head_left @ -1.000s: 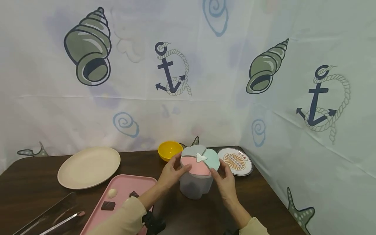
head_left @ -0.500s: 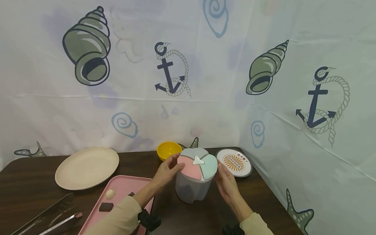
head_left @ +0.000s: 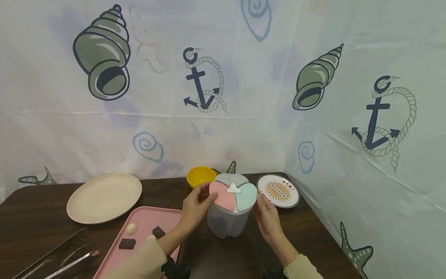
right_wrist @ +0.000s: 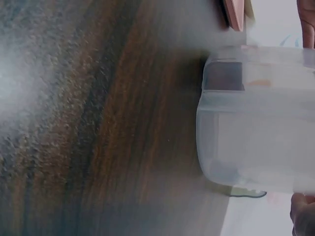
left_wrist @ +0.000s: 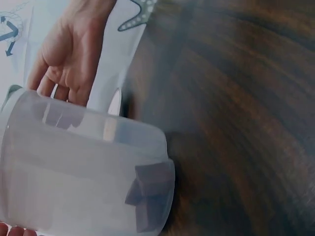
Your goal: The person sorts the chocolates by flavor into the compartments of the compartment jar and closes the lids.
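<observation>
A translucent plastic jar [head_left: 228, 223] stands upright on the table, under a three-lobed lid [head_left: 245, 197] in pink, mint and grey with a white piece at its centre. My left hand [head_left: 195, 207] grips its left side near the rim, thumb against the pink lobe. At the opposite side, my right hand [head_left: 269, 217] rests its fairly straight fingers on the jar just below the lid; the left wrist view shows that palm facing in. Dark brown blocks [left_wrist: 152, 196] show through the wall, low in the jar.
Left of the jar lies a pink tray [head_left: 167, 213] with dark blocks [head_left: 127, 243] and a pale round piece [head_left: 131, 229]. Tongs [head_left: 73, 265] lie farther left. Behind are a cream plate [head_left: 104, 199], a yellow bowl [head_left: 200, 176] and a printed plate [head_left: 278, 192].
The jar and lid have turned clockwise seen from above and shifted slightly left, mostly in the first half second. My right thumb has come off the front of the lid's edge.
</observation>
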`<move>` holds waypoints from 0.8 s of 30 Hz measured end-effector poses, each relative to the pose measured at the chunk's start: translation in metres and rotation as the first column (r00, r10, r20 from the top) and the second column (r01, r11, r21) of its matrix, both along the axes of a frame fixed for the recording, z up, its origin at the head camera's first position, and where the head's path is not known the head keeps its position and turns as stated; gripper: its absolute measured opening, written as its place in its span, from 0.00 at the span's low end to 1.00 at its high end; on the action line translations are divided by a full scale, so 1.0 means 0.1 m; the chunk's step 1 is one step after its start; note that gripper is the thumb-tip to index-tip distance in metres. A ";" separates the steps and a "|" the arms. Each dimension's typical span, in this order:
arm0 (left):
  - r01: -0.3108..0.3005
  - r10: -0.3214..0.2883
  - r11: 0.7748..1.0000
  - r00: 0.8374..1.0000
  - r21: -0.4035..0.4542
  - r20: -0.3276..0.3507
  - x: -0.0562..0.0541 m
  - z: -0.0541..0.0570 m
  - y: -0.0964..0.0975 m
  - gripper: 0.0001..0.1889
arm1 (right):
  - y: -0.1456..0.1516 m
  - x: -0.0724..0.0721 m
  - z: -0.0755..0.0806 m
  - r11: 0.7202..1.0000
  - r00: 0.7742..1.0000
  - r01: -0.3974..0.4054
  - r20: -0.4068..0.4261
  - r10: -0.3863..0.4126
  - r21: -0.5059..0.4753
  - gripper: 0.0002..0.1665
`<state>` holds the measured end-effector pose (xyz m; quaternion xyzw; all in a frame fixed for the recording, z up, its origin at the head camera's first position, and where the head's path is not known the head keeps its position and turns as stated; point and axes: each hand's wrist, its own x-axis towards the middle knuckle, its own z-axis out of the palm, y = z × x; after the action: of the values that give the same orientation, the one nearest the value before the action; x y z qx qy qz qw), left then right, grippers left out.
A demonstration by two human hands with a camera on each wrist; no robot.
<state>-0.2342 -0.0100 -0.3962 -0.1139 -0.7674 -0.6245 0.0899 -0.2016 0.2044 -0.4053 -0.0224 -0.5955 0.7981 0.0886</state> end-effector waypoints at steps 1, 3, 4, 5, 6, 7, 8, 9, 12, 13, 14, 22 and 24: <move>0.024 -0.024 1.000 1.000 0.012 0.010 0.02 0.00 0.00 0.29 | -0.01 0.01 0.00 1.000 1.000 0.012 0.000 -0.012 0.004 0.34; 0.082 -0.082 0.996 0.996 0.021 0.024 0.04 0.00 0.00 0.34 | -0.04 0.03 0.00 0.999 0.999 0.036 -0.003 -0.036 0.030 0.33; 0.111 -0.112 0.993 0.993 0.025 0.025 0.06 0.00 0.00 0.37 | -0.05 0.04 0.00 0.998 0.999 0.051 -0.006 -0.051 0.044 0.33; 0.140 -0.141 0.990 0.990 0.024 0.021 0.07 0.00 0.00 0.40 | -0.06 0.05 0.00 0.996 0.998 0.068 -0.005 -0.068 0.051 0.32; 0.168 -0.169 0.985 0.986 0.026 0.016 0.07 -0.01 0.00 0.43 | -0.08 0.06 -0.01 0.995 0.996 0.085 -0.012 -0.084 0.059 0.31; 0.194 -0.194 0.981 0.981 0.026 0.008 0.08 -0.01 0.01 0.46 | -0.10 0.07 -0.01 0.992 0.994 0.105 -0.017 -0.104 0.071 0.30; 0.210 -0.210 0.978 0.978 0.020 0.005 0.08 -0.01 0.01 0.48 | -0.12 0.09 -0.01 0.989 0.992 0.126 -0.024 -0.124 0.082 0.29; 0.224 -0.224 0.974 0.975 0.020 0.000 0.08 -0.02 0.01 0.50 | -0.14 0.10 -0.01 0.985 0.989 0.146 -0.033 -0.143 0.093 0.28; 0.255 -0.255 0.966 0.967 0.027 -0.012 0.06 -0.05 0.00 0.52 | -0.21 0.13 -0.02 0.972 0.977 0.208 -0.066 -0.202 0.111 0.25; 0.266 -0.266 0.963 0.964 0.034 -0.014 0.05 -0.06 -0.01 0.52 | -0.24 0.14 -0.03 0.967 0.973 0.224 -0.076 -0.216 0.120 0.24; 0.277 -0.277 0.960 0.961 0.044 -0.018 0.03 -0.08 -0.03 0.52 | -0.26 0.15 -0.03 0.963 0.970 0.239 -0.085 -0.230 0.126 0.23; 0.409 -0.404 0.908 0.912 0.088 -0.069 -0.11 -0.13 -0.13 0.47 | -0.33 0.16 -0.05 0.969 0.969 0.236 -0.092 -0.229 0.077 0.23; 0.430 -0.426 0.899 0.902 0.083 -0.067 -0.12 -0.13 -0.15 0.47 | -0.31 0.16 -0.05 0.979 0.978 0.193 -0.089 -0.187 0.063 0.25</move>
<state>-0.2466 -0.0247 -0.4097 -0.2901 -0.6905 -0.6621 -0.0259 -0.1853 0.1733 -0.4105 -0.0429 -0.6146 0.7645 0.1897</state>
